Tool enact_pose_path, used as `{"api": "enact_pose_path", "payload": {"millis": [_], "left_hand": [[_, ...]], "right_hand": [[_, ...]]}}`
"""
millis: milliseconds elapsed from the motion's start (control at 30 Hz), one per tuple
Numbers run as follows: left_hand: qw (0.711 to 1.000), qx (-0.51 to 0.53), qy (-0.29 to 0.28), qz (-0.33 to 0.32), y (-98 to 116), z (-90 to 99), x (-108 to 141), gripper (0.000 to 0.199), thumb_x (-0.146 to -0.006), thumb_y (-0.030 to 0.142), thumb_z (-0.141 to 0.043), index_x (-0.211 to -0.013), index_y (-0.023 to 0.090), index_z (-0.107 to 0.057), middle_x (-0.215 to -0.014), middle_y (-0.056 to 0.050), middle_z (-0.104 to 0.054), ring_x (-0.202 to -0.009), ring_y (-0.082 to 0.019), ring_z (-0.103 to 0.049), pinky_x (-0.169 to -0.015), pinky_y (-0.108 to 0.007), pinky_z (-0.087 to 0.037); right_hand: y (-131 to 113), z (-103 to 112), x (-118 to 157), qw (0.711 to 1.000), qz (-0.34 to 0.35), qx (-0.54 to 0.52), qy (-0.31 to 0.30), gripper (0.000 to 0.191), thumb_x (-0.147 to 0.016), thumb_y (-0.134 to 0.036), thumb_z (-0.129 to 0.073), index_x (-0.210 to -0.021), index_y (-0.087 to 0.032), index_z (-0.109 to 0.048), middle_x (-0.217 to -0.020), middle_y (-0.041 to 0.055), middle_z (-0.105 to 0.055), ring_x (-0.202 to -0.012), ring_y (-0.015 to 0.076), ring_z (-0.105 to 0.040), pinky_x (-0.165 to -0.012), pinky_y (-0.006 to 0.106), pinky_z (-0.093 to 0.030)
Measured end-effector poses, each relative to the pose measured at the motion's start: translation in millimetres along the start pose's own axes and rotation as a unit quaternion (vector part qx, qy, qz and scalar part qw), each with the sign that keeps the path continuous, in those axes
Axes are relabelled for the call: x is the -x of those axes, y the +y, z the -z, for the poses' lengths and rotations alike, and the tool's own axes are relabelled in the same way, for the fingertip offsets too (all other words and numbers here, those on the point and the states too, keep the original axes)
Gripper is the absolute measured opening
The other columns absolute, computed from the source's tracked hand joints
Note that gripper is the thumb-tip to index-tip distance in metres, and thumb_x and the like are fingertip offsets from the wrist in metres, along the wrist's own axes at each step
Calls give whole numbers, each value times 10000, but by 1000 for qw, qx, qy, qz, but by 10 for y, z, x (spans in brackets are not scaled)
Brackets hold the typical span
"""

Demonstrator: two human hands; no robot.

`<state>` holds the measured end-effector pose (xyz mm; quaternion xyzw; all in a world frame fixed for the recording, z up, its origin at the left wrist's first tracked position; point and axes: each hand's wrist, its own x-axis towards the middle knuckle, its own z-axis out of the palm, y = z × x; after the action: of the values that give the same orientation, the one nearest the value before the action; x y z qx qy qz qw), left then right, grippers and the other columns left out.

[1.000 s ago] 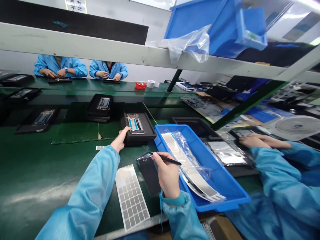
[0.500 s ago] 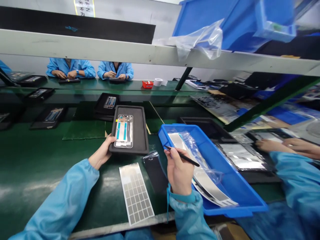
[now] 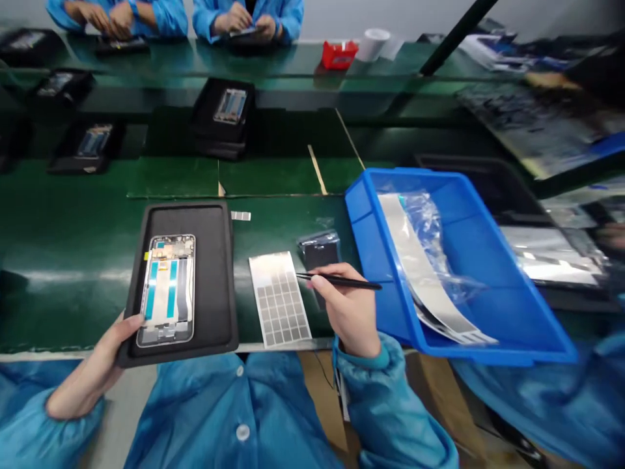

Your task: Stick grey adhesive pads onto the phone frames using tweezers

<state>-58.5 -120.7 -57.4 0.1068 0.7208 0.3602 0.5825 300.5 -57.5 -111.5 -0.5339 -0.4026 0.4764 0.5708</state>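
Observation:
My left hand (image 3: 105,355) grips the lower left corner of a black foam tray (image 3: 211,286), its thumb by the phone frame's edge. In the tray lies an open phone frame (image 3: 166,290) with teal strips and a grey flex strip. My right hand (image 3: 349,309) is closed round black tweezers (image 3: 342,281), whose tips are over the upper right edge of a sheet of grey square stickers (image 3: 279,299). A black pad in clear wrap (image 3: 321,251) lies partly behind my right hand. A short strip of stickers (image 3: 241,215) sits right of the tray.
A blue bin (image 3: 488,260) with long silvery strips (image 3: 415,260) and clear plastic stands at the right. Stacked black trays (image 3: 222,133) are further back. Two people in blue work across the bench, near a red box (image 3: 338,55) and a white roll (image 3: 372,44).
The view has tilted down. My left hand has brought the tray and phone frame nearer the bench's front edge. My right hand with the tweezers has moved from the bin's edge to the sticker sheet.

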Motion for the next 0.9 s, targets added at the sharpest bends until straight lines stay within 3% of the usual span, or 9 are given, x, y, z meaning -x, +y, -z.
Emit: {"api": "enact_pose_path", "payload": {"millis": [100, 233, 267, 333, 400, 500, 567, 733, 900], "left_hand": [[951, -254, 37, -174, 74, 172, 17, 474, -661, 456, -786, -1105, 304, -727, -1193, -8, -738, -1213, -359, -612, -1009, -461, -539], [787, -399, 163, -441, -304, 127, 421, 615, -782, 483, -584, -1394, 438, -538, -1381, 8, -613, -1155, -416, -584, -993, -704, -446], [754, -406, 145, -496, -465, -8, 542, 599, -790, 435, -601, -1387, 432, -545, -1330, -19, -634, -1147, -395, -596, -963, -661, -497], [670, -445, -4, -594, -769, -428, 693, 451, -834, 282, -621, -1267, 406, -636, -1108, -4, -712, -981, -265, -683, -841, -449, -613], [610, -476, -129, -620, -969, -946, 670, 407, -900, 202, -559, -1295, 269, -636, -1153, -42, -723, -1052, -242, -696, -891, -373, -625], [643, -531, -85, -545, -1047, -1577, 407, 579, -930, 44, -370, -1480, 191, -478, -1442, -121, -573, -1371, -304, -514, -1071, -459, -538], [671, -534, -40, -513, -1042, -1786, 210, 619, -923, 17, -347, -1534, 107, -380, -1578, -180, -389, -1493, -351, -309, -1183, -544, -407], [704, -525, -26, -477, -1142, -1859, -88, 538, -959, 158, -435, -1489, 63, -441, -1560, -244, -380, -1476, -409, -309, -1184, -616, -359], [668, -538, 27, -513, -1282, -1871, -179, 532, -976, 206, -428, -1493, 77, -425, -1569, -202, -388, -1473, -375, -341, -1159, -575, -405]], "right_hand": [[90, 38, 44, 996, -12, 81, -47, 217, -714, -318, -877, -843, -238, -722, -814, 10, -755, -755, 184, -712, -712, 320, -582], [158, 40, 61, 985, 1, 143, -98, 195, -724, -343, -865, -817, -234, -732, -813, 27, -760, -769, 206, -711, -723, 348, -584], [180, 32, 50, 982, 6, 155, -112, 195, -730, -349, -860, -820, -232, -732, -818, 32, -763, -769, 210, -711, -728, 357, -584], [233, 7, 10, 974, 21, 179, -139, 198, -742, -362, -848, -825, -225, -731, -824, 40, -767, -764, 213, -710, -727, 365, -582], [295, -19, -40, 966, 39, 201, -159, 200, -755, -372, -834, -828, -217, -732, -819, 42, -767, -755, 211, -708, -722, 363, -581], [380, -38, -94, 961, 56, 211, -170, 190, -773, -368, -818, -843, -213, -732, -815, 41, -767, -750, 208, -715, -722, 357, -584], [423, -31, -108, 960, 62, 211, -171, 187, -774, -359, -819, -852, -215, -730, -817, 40, -769, -746, 209, -724, -718, 355, -589], [457, -7, -105, 960, 72, 208, -174, 172, -769, -346, -825, -845, -225, -730, -828, 37, -773, -760, 210, -743, -723, 349, -611], [423, -19, -98, 959, 70, 208, -177, 152, -769, -345, -824, -834, -236, -740, -827, 38, -774, -775, 213, -742, -722, 346, -619]]}}
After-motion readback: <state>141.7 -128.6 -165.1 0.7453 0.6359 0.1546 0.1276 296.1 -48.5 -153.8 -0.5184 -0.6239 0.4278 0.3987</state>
